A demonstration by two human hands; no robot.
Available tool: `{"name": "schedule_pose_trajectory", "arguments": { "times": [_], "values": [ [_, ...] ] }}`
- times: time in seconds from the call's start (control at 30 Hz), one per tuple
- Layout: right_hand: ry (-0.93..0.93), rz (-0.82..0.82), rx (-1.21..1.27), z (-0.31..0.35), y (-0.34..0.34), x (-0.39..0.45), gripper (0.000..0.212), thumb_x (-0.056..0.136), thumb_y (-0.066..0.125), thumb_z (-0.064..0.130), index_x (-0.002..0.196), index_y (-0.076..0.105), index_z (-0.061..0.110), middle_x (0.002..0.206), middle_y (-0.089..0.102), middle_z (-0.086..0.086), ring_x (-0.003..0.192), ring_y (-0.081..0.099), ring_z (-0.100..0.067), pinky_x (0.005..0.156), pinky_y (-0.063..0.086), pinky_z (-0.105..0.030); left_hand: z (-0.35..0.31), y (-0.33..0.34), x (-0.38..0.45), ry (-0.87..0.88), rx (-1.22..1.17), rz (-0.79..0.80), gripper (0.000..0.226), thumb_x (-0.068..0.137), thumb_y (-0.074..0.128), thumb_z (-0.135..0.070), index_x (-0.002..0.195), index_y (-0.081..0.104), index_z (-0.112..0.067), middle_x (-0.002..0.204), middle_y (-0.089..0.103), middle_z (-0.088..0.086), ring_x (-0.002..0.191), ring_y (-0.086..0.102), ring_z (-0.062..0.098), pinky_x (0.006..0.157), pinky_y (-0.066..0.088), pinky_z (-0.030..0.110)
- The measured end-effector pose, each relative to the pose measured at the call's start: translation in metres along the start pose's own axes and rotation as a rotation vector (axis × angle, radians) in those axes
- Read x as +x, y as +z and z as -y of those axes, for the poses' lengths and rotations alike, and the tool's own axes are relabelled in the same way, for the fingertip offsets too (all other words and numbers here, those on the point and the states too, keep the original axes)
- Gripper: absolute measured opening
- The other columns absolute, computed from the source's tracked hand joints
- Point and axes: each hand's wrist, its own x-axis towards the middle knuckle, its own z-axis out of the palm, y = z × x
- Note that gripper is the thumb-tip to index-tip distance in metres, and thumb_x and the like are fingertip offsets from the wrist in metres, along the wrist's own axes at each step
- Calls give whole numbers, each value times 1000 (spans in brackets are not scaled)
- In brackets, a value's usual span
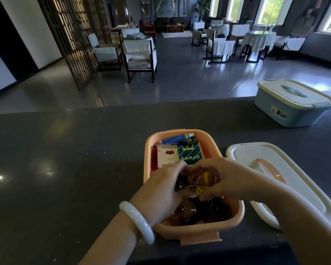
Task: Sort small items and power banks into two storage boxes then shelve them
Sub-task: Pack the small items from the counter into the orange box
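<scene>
Pink box (182, 142) open at bench near edge, centre; left hand (161, 190) and right hand (224, 178) inside it, fingers curled, pinching small dark items (182, 181); white lid (287, 178) just right; blue box (292, 106) lidded, far right corner

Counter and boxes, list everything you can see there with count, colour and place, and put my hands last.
Counter: one, dark grey, across the foreground.
Open box: one, peach, centre of the counter.
Small items: several, mixed colours, inside the open box; a blue tube lies at its far end.
Loose lid: one, white with a peach handle, right of the open box.
Closed box: one, pale blue with a white lid, far right of the counter.
Bangle: one, white, on the left wrist.
Left hand: over the open box, holding small items.
Right hand: fingers pinching a yellow-labelled item.
</scene>
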Motion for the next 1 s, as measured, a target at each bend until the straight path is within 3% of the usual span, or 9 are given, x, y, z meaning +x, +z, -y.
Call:
{"name": "schedule_pose_trajectory", "arguments": {
  "times": [0.07, 0.17, 0.27, 0.4, 0.53, 0.73, 0.83, 0.93, 1.0],
  "values": [
    [-32, 19, -16, 5, 4, 1, 51, 72, 78, 39, 114, 52, 50, 109, 57, 36, 99, 53, 18, 72, 47, -2, 0, 4, 1, -73, -11, 1, 48, 80, 74, -34, 110, 38, -49, 107, 60, -20, 97, 53, -12, 82, 47, 18],
    [-25, 22, -29, 6, 10, 4, 37, 84, 70, 32, 118, 60, 40, 98, 67, 23, 87, 65, 5, 75, 55, -16, 3, 6, -2, -93, -17, 6, 60, 75, 79, -31, 106, 30, -50, 103, 54, -22, 94, 48, -17, 71, 40, 13],
    [-18, 37, -14, 1, 8, 4, 24, 91, 62, 24, 103, 62, 45, 82, 68, 24, 66, 67, -1, 56, 49, -12, 6, -1, -10, -107, -42, 66, 57, 75, 79, -32, 108, 35, -46, 110, 53, -21, 100, 51, -9, 78, 45, 18],
    [32, 85, -60, -13, 8, 8, 17, 90, 64, 24, 89, 66, 41, 79, 72, 9, 67, 69, -6, 61, 52, -16, 19, -7, -20, -154, 47, 95, 45, 79, 76, -26, 112, 48, -39, 114, 53, -19, 105, 51, -4, 88, 48, 21],
    [92, 78, -187, -27, 17, 15, 23, 88, 66, 30, 75, 62, 48, 84, 69, 15, 78, 65, 4, 75, 55, -21, 25, -1, -26, -122, 193, 81, 42, 82, 73, -28, 119, 55, -36, 104, 39, -31, 107, 38, -5, 95, 38, 18],
    [66, -1, -253, -36, 18, 15, 19, 84, 68, 37, 72, 62, 51, 84, 66, 24, 81, 60, 12, 68, 48, -13, 24, -3, -33, -89, 392, 75, 48, 81, 64, -54, 125, 50, -41, 92, 20, -36, 88, 6, -10, 87, 16, 24],
    [51, -62, -387, -42, 19, 15, 3, 84, 67, 42, 83, 67, 45, 89, 57, 25, 87, 53, 7, 76, 42, -13, 26, -8, -35, -123, 329, 170, 51, 83, 54, -64, 131, 46, -47, 94, 21, -42, 93, 12, -8, 84, 16, 26],
    [33, -10, -472, -44, 20, 16, 16, 87, 61, 46, 99, 69, 38, 98, 50, 25, 98, 41, 6, 84, 36, -15, 33, -5, -35, -130, 324, 156, 48, 89, 50, -59, 135, 41, -50, 98, 26, -37, 96, 13, -6, 88, 17, 26],
    [22, 27, -398, -38, 21, 17, 19, 90, 57, 47, 103, 68, 39, 98, 54, 26, 96, 48, 7, 78, 40, -14, 35, -1, -34, -129, 350, 119, 51, 88, 53, -57, 137, 40, -48, 98, 27, -32, 94, 11, -5, 84, 15, 26]
  ]
}}
